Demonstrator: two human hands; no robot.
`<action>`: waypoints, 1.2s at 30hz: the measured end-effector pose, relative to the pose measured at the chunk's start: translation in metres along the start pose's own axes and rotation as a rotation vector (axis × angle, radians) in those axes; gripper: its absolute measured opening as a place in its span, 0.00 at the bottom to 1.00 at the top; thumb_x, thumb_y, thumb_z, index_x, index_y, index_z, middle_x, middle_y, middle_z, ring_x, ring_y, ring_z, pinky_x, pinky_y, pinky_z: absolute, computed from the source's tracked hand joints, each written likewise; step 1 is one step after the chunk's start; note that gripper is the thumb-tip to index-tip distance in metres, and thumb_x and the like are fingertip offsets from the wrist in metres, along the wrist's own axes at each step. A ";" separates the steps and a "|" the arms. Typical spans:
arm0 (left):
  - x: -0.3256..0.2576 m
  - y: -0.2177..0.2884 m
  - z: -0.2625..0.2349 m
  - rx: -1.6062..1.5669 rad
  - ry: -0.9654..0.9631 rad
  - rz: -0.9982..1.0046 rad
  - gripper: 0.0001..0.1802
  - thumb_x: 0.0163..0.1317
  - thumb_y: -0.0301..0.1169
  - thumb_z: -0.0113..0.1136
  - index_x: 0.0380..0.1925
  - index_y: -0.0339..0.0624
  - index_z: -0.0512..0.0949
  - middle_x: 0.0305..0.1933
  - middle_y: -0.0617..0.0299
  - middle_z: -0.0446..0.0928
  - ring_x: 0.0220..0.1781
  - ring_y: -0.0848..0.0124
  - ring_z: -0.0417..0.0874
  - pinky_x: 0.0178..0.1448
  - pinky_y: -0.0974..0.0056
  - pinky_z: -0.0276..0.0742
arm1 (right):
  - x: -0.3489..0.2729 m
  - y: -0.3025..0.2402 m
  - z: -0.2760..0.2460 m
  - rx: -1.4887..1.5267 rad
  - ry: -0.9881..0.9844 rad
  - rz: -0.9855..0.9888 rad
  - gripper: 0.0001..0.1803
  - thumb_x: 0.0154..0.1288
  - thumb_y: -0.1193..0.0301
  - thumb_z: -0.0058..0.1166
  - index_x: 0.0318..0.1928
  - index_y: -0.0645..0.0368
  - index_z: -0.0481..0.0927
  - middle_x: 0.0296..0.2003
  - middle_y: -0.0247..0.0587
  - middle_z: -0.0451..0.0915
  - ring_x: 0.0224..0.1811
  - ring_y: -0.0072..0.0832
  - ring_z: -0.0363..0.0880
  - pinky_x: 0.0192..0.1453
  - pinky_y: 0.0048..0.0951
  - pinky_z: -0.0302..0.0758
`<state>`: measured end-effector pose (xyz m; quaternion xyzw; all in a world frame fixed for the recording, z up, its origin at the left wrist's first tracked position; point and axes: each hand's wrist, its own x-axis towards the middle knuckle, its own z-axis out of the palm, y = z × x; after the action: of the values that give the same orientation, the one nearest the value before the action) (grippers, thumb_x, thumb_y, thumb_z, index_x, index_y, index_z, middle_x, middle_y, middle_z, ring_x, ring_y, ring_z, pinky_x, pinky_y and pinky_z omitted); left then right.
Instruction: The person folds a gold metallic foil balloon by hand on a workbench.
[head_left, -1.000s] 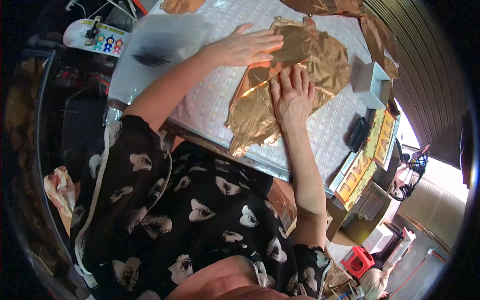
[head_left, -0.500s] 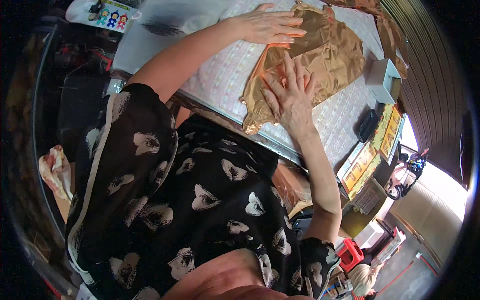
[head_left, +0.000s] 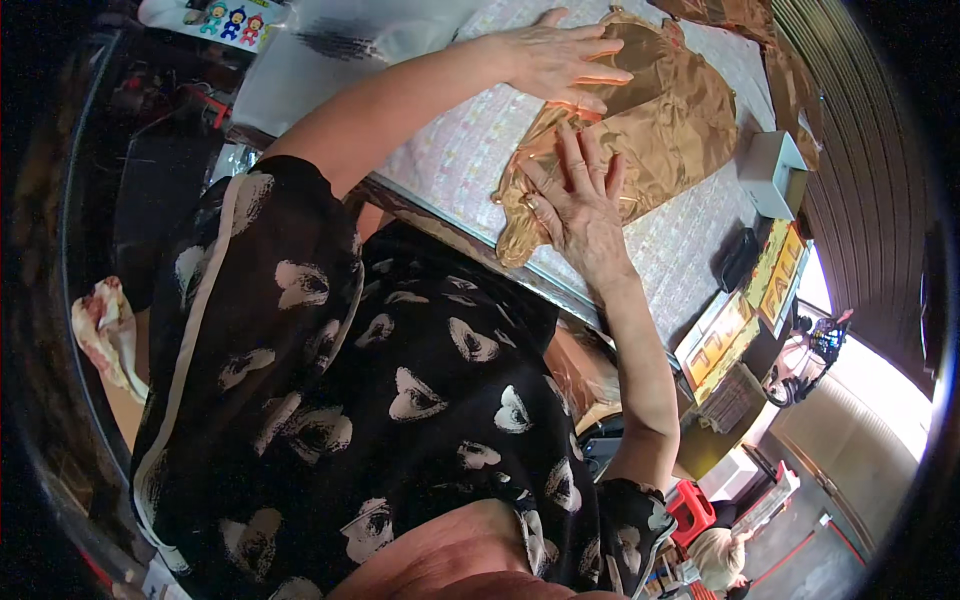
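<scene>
A flat, wrinkled piece of shiny gold foil (head_left: pixel 690 125), shaped like a deflated foil balloon, lies on the patterned white cloth (head_left: pixel 455 140) over the table. Its outline is rounded, with small tabs along the edge. My left hand (head_left: pixel 565 62) reaches across from the left and rests on the foil's upper left part, fingers stretched and spread. Nearer to me, my right hand (head_left: pixel 588 215) lies on the lower left part, fingers also spread. Beneath the fingers, creases in the foil reflect orange. Neither hand grasps anything; the foil under the palms is hidden.
Right of the foil stand a small white box (head_left: pixel 770 172) and a dark case (head_left: pixel 737 258). Yellow and orange lettered cards (head_left: pixel 722 335) line the table's right side. More copper-coloured foil (head_left: pixel 790 75) lies at the far right. Clear plastic sheeting (head_left: pixel 310 75) covers the left.
My left hand has slid slightly right and toward me, its fingers wider apart. The foil's raised left edge between my hands lies flatter. The view has shifted a little.
</scene>
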<state>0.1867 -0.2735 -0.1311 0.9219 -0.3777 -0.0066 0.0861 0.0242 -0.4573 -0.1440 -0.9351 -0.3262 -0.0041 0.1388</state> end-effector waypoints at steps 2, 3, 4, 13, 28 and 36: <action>0.002 -0.016 -0.013 -0.040 -0.055 0.201 0.42 0.71 0.64 0.48 0.78 0.55 0.61 0.82 0.39 0.52 0.84 0.41 0.50 0.76 0.25 0.52 | 0.002 -0.001 0.000 0.016 -0.002 -0.006 0.25 0.76 0.56 0.52 0.71 0.31 0.76 0.82 0.44 0.50 0.84 0.52 0.45 0.81 0.69 0.36; 0.000 -0.017 -0.015 -0.041 -0.054 0.196 0.42 0.71 0.64 0.48 0.78 0.55 0.61 0.82 0.39 0.52 0.84 0.41 0.50 0.76 0.25 0.52 | 0.002 -0.001 0.000 0.013 -0.008 -0.020 0.25 0.74 0.55 0.54 0.70 0.28 0.77 0.82 0.43 0.49 0.84 0.51 0.44 0.81 0.71 0.36; -0.001 -0.014 -0.018 -0.041 -0.060 0.192 0.43 0.70 0.65 0.49 0.79 0.55 0.61 0.82 0.38 0.51 0.84 0.40 0.50 0.76 0.24 0.52 | 0.002 0.000 0.000 0.011 -0.015 -0.031 0.24 0.73 0.53 0.55 0.69 0.26 0.78 0.83 0.41 0.48 0.84 0.50 0.42 0.80 0.73 0.37; 0.007 -0.013 0.021 0.131 0.081 0.127 0.44 0.65 0.71 0.51 0.79 0.74 0.60 0.85 0.55 0.51 0.86 0.52 0.49 0.80 0.27 0.43 | 0.005 -0.006 -0.017 0.037 0.019 -0.150 0.23 0.72 0.54 0.54 0.66 0.24 0.80 0.79 0.31 0.60 0.82 0.44 0.54 0.80 0.73 0.41; 0.008 -0.019 0.026 0.046 0.118 0.155 0.47 0.62 0.71 0.55 0.78 0.70 0.61 0.85 0.52 0.50 0.86 0.51 0.47 0.80 0.27 0.41 | 0.009 -0.005 -0.023 0.238 -0.129 -0.200 0.30 0.76 0.56 0.54 0.74 0.47 0.71 0.76 0.34 0.67 0.80 0.39 0.60 0.86 0.47 0.41; 0.008 -0.016 0.030 0.075 0.109 0.149 0.48 0.62 0.70 0.57 0.78 0.66 0.62 0.85 0.52 0.51 0.86 0.52 0.48 0.81 0.30 0.42 | 0.053 0.098 -0.016 -0.085 0.290 0.215 0.26 0.80 0.63 0.48 0.74 0.57 0.69 0.72 0.48 0.72 0.77 0.44 0.66 0.82 0.49 0.54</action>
<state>0.2017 -0.2725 -0.1631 0.8929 -0.4399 0.0640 0.0722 0.1271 -0.5023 -0.1483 -0.9592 -0.2002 -0.1380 0.1444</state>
